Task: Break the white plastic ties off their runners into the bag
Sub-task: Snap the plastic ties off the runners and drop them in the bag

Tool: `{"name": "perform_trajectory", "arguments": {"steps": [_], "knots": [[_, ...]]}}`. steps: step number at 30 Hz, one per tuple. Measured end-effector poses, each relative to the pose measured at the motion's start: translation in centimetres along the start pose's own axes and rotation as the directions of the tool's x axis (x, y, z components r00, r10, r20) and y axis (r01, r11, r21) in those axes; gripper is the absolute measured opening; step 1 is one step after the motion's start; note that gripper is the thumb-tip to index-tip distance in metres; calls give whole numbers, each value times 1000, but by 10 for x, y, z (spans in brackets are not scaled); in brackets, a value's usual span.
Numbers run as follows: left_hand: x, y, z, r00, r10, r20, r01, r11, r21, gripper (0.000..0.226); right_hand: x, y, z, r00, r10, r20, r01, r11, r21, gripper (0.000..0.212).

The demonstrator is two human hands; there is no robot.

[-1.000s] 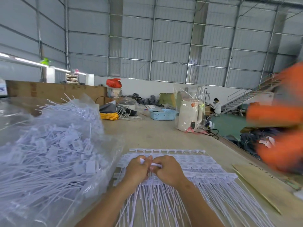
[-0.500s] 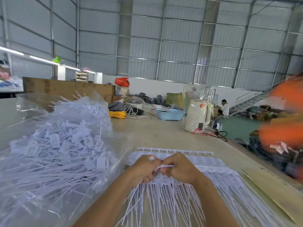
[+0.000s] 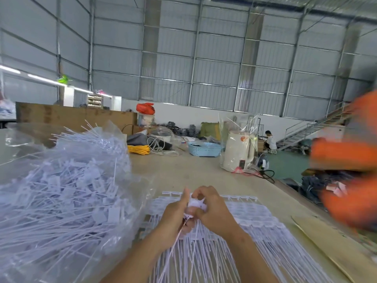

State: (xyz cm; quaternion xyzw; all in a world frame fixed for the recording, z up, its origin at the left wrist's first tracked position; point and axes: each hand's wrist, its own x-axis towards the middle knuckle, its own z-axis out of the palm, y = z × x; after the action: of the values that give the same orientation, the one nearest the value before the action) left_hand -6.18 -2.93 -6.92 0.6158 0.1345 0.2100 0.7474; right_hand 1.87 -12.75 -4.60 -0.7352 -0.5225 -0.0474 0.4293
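From the head camera, both hands meet over the near middle of the worktop (image 3: 183, 170). The left hand (image 3: 173, 217) and the right hand (image 3: 214, 211) have their fingers curled round the same small bunch of white plastic ties (image 3: 195, 203), pinching it between them, the knuckles almost touching. Thin white tails hang down from this bunch toward the near edge, between the two forearms.

Under the hands lies a flat layered sheet of ties on their runners (image 3: 255, 217), the square heads in rows toward the far side and the long tails fanning out to the near edge. It takes up the near middle and near right of the worktop.

Just beside it, along the left edge, stands the clear plastic bag (image 3: 67, 190), heaped full of loose white ties, with some tails poking out through its open top. The bag's side touches the left border of the sheet.

Toward the far edge sit a blue basket (image 3: 204, 149), a coil of yellow cord (image 3: 138, 149) and a cream kettle in clear wrap (image 3: 238, 152). A brown cardboard sheet (image 3: 336, 248) lies at the near right corner. At the right side a blurred orange shape (image 3: 350, 176) fills the frame's border; what it is cannot be told
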Motion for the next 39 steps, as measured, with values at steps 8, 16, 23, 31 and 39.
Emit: {"name": "perform_trajectory", "arguments": {"steps": [8, 16, 23, 31, 39], "knots": [[-3, -8, -4, 971, 121, -204, -83, 979, 186, 30, -3, 17, -10, 963, 114, 245, -97, 992, -79, 20], [-3, -9, 1, 956, 154, -249, -118, 981, 153, 32, -4, 20, -12, 963, 88, 256, -46, 985, -166, 33], [-5, -16, 12, 977, 134, -165, -81, 953, 292, 36, -4, 16, -12, 943, 112, 314, -85, 992, -97, 21], [-4, -4, 5, 979, -100, -178, 159, 921, 357, 32, -5, 30, -9, 974, 31, 225, 43, 948, -315, 14], [0, -1, -12, 975, -52, -217, 51, 999, -9, 18, -1, 17, -27, 997, -16, -80, 2, 985, -173, 17]]}}
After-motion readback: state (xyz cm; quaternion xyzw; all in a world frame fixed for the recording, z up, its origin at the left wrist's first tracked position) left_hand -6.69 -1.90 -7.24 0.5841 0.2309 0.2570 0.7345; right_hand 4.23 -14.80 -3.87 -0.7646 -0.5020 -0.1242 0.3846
